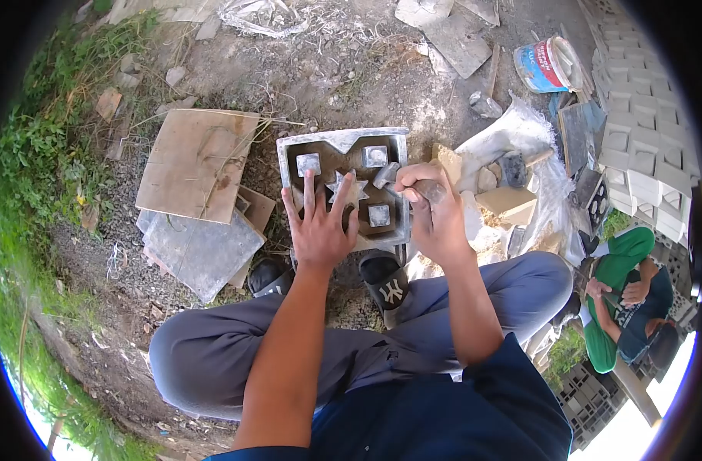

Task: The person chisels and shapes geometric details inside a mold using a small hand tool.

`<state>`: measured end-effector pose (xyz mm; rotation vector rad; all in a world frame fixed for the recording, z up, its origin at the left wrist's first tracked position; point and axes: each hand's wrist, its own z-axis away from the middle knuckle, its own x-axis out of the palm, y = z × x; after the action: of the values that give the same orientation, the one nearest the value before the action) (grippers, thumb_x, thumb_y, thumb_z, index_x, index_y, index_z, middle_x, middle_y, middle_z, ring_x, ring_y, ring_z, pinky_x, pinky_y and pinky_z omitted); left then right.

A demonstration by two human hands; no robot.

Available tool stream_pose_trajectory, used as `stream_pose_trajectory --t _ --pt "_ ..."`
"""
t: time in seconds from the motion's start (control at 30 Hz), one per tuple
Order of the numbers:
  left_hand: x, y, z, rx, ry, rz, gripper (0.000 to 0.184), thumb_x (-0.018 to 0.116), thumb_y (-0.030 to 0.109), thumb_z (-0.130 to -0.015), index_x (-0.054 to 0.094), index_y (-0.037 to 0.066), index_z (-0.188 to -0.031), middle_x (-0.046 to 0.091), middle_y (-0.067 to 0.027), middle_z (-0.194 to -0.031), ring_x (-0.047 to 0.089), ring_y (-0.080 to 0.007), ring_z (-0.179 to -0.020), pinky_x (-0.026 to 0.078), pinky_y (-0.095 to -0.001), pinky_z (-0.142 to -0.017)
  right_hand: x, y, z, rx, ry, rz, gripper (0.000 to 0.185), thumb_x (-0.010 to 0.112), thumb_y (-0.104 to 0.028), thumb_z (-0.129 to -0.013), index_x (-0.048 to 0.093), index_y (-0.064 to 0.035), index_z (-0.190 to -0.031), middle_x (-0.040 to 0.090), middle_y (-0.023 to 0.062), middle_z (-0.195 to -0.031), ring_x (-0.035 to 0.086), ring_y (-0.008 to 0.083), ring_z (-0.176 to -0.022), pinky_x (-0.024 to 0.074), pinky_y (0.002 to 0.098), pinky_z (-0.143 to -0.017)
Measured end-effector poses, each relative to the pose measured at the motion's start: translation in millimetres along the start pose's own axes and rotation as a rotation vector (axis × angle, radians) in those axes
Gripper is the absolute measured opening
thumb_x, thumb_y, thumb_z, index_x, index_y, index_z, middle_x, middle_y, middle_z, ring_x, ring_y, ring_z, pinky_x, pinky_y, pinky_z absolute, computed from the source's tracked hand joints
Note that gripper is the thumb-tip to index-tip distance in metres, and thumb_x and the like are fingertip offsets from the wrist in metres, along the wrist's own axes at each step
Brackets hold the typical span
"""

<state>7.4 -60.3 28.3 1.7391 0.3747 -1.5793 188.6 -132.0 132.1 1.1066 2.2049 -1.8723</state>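
A grey patterned concrete block [342, 139], with square raised parts near its corners and a star shape [348, 189] in the middle, rests between my feet. My left hand [320, 229] lies over its left and lower side with the fingers spread, fingertips near the upper-left square [308, 164] and the star. Over the right rim, my right hand [437, 223] is closed around a small scraper-like tool [385, 176]. Its grey, flat end points into the block's recess near the upper-right square [375, 157]. My fingers partly hide its handle, so the exact kind is unclear.
Flat boards [197, 165] are stacked at the left. At the right are a whitish plastic sheet [512, 131] with broken pieces, a paint bucket [547, 65], and stacked patterned blocks [643, 115]. Another person [627, 300] sits at the far right.
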Motion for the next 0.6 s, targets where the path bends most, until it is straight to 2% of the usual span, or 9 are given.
stream_pose_trajectory --t 0.1,0.2,0.23,0.47,0.5,0.6 --pt "0.6 -2.2 0.2 -0.004 -0.004 -0.003 0.070 0.057 0.041 -0.098 0.036 0.029 -0.164 0.060 -0.0224 -0.139 0.017 -0.0329 -0.161 0.001 -0.0683 -0.125 -9.4 -12.5 -1.5 -0.113 -0.018 0.003 0.038 0.062 0.020 -0.078 0.053 -0.0039 -0.106 0.065 0.0081 -0.099 0.057 0.0300 -0.086 0.0487 0.0387 -0.075" --pt "1.2 -2.8 1.2 -0.006 -0.003 -0.001 0.070 0.057 0.041 -0.099 0.035 0.029 -0.164 0.061 -0.0230 -0.139 0.017 -0.0329 -0.161 0.002 -0.0681 -0.125 -8.8 -2.2 1.4 -0.096 -0.069 -0.016 0.036 0.064 0.017 -0.079 0.054 -0.0040 -0.107 0.067 0.0081 -0.100 0.058 0.0300 -0.087 0.0497 0.0392 -0.076" --pt "-0.1 -1.9 0.1 -0.004 0.003 0.001 0.069 0.057 0.041 -0.099 0.036 0.029 -0.164 0.061 -0.0233 -0.138 0.017 -0.0329 -0.161 0.001 -0.0677 -0.126 -3.7 1.8 -2.4 -0.010 -0.094 0.023 0.036 0.063 0.017 -0.080 0.054 -0.0042 -0.107 0.067 0.0077 -0.098 0.058 0.0298 -0.088 0.0496 0.0404 -0.076" --pt "0.3 -2.6 2.7 -0.008 -0.004 0.011 0.070 0.057 0.041 -0.099 0.034 0.030 -0.164 0.062 -0.0231 -0.138 0.016 -0.0328 -0.161 0.000 -0.0673 -0.126 -15.0 -4.1 1.1 -0.106 -0.113 -0.030 0.032 0.065 0.014 -0.085 0.054 -0.0057 -0.108 0.067 0.0083 -0.097 0.060 0.0306 -0.090 0.0514 0.0405 -0.080" --pt "0.6 -2.9 1.9 -0.007 -0.002 0.009 0.070 0.057 0.041 -0.099 0.035 0.030 -0.164 0.062 -0.0230 -0.138 0.016 -0.0329 -0.161 0.001 -0.0674 -0.126 -8.5 -0.7 -2.3 -0.041 -0.145 0.035 0.030 0.064 0.013 -0.086 0.053 -0.0051 -0.107 0.068 0.0090 -0.096 0.060 0.0289 -0.090 0.0505 0.0398 -0.079" --pt "0.3 -2.1 -1.2 -0.002 0.010 0.006 0.070 0.057 0.041 -0.099 0.035 0.030 -0.164 0.062 -0.0226 -0.139 0.016 -0.0328 -0.161 0.001 -0.0675 -0.126 -9.3 -9.3 -8.7 -0.076 -0.094 0.032 0.027 0.060 0.013 -0.089 0.052 -0.0044 -0.108 0.067 0.0096 -0.095 0.060 0.0286 -0.088 0.0494 0.0386 -0.076"
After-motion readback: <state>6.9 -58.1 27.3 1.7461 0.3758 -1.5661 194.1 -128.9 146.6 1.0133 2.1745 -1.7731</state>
